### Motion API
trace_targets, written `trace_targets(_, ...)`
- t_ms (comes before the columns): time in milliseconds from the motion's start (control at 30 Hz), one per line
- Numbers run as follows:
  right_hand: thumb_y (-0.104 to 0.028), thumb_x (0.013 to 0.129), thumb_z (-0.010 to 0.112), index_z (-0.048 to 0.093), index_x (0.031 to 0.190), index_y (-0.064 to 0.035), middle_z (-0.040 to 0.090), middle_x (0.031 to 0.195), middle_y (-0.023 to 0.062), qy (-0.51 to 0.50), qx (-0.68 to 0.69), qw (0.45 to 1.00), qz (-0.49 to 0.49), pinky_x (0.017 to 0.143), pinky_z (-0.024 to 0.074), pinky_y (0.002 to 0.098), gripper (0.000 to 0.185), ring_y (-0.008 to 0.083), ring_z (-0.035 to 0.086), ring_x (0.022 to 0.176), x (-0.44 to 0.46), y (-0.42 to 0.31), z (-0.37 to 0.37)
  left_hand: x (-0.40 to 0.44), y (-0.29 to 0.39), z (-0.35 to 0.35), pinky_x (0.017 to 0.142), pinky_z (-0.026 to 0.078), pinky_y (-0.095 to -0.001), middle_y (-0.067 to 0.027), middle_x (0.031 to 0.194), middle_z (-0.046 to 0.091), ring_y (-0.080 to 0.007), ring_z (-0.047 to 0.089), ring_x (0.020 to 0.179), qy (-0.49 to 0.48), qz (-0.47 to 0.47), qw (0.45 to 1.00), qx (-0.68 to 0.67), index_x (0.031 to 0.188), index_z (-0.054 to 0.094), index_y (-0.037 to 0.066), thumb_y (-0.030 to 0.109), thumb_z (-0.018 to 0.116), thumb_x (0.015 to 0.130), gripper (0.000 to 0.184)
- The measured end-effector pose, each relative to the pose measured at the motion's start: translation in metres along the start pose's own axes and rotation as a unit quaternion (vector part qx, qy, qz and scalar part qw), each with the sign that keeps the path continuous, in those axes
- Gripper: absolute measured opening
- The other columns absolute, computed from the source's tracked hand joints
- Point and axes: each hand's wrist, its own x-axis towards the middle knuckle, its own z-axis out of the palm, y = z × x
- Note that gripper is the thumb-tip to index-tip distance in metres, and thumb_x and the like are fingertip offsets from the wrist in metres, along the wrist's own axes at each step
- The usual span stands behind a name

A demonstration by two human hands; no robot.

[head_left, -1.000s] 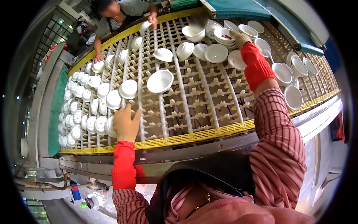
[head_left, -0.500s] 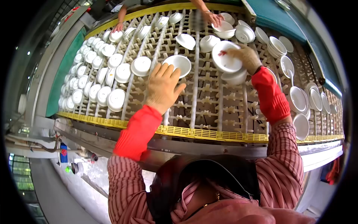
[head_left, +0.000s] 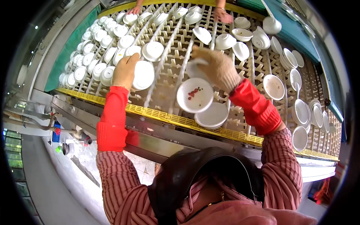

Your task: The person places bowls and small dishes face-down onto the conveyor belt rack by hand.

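Note:
My left hand (head_left: 125, 71), in a tan glove with a red sleeve cuff, is closed on the edge of an upturned white bowl (head_left: 144, 75) on the pegged rack. My right hand (head_left: 219, 68), gloved alike, is smeared by motion; its fingers are around a blurred white bowl (head_left: 195, 69). Just below it, a white bowl with red and dark food scraps (head_left: 195, 95) faces up, overlapping another white bowl (head_left: 212, 115) near the yellow edge. Upturned white bowls (head_left: 153, 51) lie beyond my left hand.
The pegged conveyor rack (head_left: 161, 98) has a yellow front edge (head_left: 168, 117). Rows of upturned bowls (head_left: 80, 73) fill its left end. More bowls (head_left: 273, 87) and a spoon lie at right. Another person's hands (head_left: 224, 15) are at the far side, beside a teal belt (head_left: 290, 28).
My left hand has moved left and now holds an upturned bowl. My right hand has moved left, away from the bowl with scraps, which now lies nearer the front edge. The view has shifted.

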Motion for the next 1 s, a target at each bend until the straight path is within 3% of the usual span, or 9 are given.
trace_targets(33, -0.025, 0.098, 0.080, 0.064, 0.155, -0.0176, 0.080, 0.124, 0.0173, 0.053, -0.023, 0.998, -0.025, 0.094, 0.0645, 0.0468, 0.059, 0.0336, 0.080, 0.110, 0.012, 0.001, -0.003, 0.003, -0.011, -0.008, 0.091, 0.057, -0.0477, -0.0219, 0.110, 0.081, -0.0385, 0.075, 0.100, -0.004, 0.018, 0.982, 0.190, 0.115, 0.080, -0.001, 0.043, 0.062, 0.108, 0.049)
trace_targets(167, -0.011, 0.096, 0.079, 0.062, 0.157, -0.0203, 0.080, 0.119, 0.0167, 0.272, -0.098, 0.933, -0.216, 0.093, 0.0642, 0.0478, 0.065, 0.0371, 0.078, 0.109, 0.073, -0.009, -0.019, -0.024, -0.026, 0.005, 0.093, 0.054, -0.0499, -0.0245, 0.109, 0.075, -0.0454, 0.068, 0.103, 0.030, 0.275, 0.922, 0.272, 0.120, 0.075, -0.003, 0.040, 0.070, 0.104, 0.046)
trace_targets(333, -0.024, 0.084, 0.087, 0.055, 0.157, -0.0087, 0.069, 0.140, 0.0145, 0.135, -0.253, 0.897, -0.336, 0.117, 0.0487, 0.0501, 0.080, 0.0339, 0.067, 0.127, 0.108, 0.021, 0.006, -0.071, 0.068, 0.041, 0.092, 0.056, -0.0475, -0.0190, 0.098, 0.069, -0.0357, 0.069, 0.096, -0.102, 0.593, 0.785, 0.150, 0.109, 0.074, -0.003, 0.073, 0.051, 0.109, 0.079)
trace_targets(400, -0.026, 0.091, 0.083, 0.059, 0.152, -0.0099, 0.074, 0.125, 0.0117, 0.016, -0.234, 0.956, -0.175, 0.116, 0.0456, 0.0484, 0.068, 0.0322, 0.070, 0.118, 0.065, 0.021, -0.007, -0.090, 0.060, 0.064, 0.091, 0.056, -0.0465, -0.0161, 0.095, 0.069, -0.0346, 0.068, 0.095, -0.122, 0.642, 0.738, 0.168, 0.106, 0.074, -0.002, 0.059, 0.064, 0.106, 0.061)
trace_targets(600, -0.033, 0.086, 0.085, 0.061, 0.150, -0.0032, 0.074, 0.136, 0.0187, 0.075, -0.278, 0.957, 0.034, 0.106, 0.0542, 0.0488, 0.075, 0.0357, 0.070, 0.124, -0.074, 0.069, -0.063, -0.095, 0.049, 0.091, 0.087, 0.057, -0.0466, -0.0134, 0.092, 0.071, -0.0325, 0.069, 0.098, -0.209, 0.547, 0.794, 0.164, 0.092, 0.078, 0.004, 0.031, 0.083, 0.080, 0.030)
trace_targets(733, -0.043, 0.088, 0.082, 0.064, 0.145, -0.0011, 0.075, 0.130, 0.0236, 0.045, -0.381, 0.915, 0.125, 0.102, 0.0568, 0.0514, 0.072, 0.0396, 0.073, 0.118, -0.149, 0.135, -0.081, -0.093, 0.070, 0.085, 0.081, 0.060, -0.0435, -0.0104, 0.093, 0.073, -0.0262, 0.072, 0.107, -0.365, 0.254, 0.895, -0.010, 0.103, 0.084, 0.008, 0.036, 0.080, 0.098, 0.028)
trace_targets(833, -0.051, 0.096, 0.075, 0.074, 0.128, -0.0018, 0.078, 0.118, 0.0268, 0.067, -0.327, 0.921, 0.204, 0.097, 0.0582, 0.0553, 0.059, 0.0456, 0.075, 0.107, -0.171, 0.155, -0.082, -0.064, 0.045, 0.092, 0.085, 0.066, -0.0336, -0.0149, 0.098, 0.078, -0.0234, 0.076, 0.084, -0.102, 0.324, 0.938, -0.066, 0.120, 0.079, 0.006, 0.054, 0.060, 0.112, 0.052)
trace_targets(933, -0.052, 0.098, 0.073, 0.077, 0.120, -0.0024, 0.078, 0.115, 0.0270, 0.044, -0.246, 0.917, 0.310, 0.093, 0.0590, 0.0544, 0.054, 0.0480, 0.075, 0.103, -0.153, 0.149, -0.090, -0.038, 0.045, 0.065, 0.079, 0.063, -0.0350, -0.0151, 0.086, 0.077, -0.0242, 0.076, 0.081, -0.074, 0.048, 0.975, -0.205, 0.113, 0.079, 0.005, 0.054, 0.056, 0.114, 0.054)
trace_targets(1000, -0.042, 0.103, 0.070, 0.076, 0.115, 0.0001, 0.077, 0.119, 0.0256, 0.106, -0.103, 0.953, 0.265, 0.093, 0.0588, 0.0497, 0.044, 0.0468, 0.073, 0.109, -0.130, 0.126, -0.091, -0.022, 0.026, 0.067, 0.079, 0.059, -0.0440, -0.0182, 0.094, 0.078, -0.0295, 0.075, 0.080, 0.011, 0.179, 0.983, -0.029, 0.111, 0.076, 0.001, 0.046, 0.065, 0.109, 0.047)
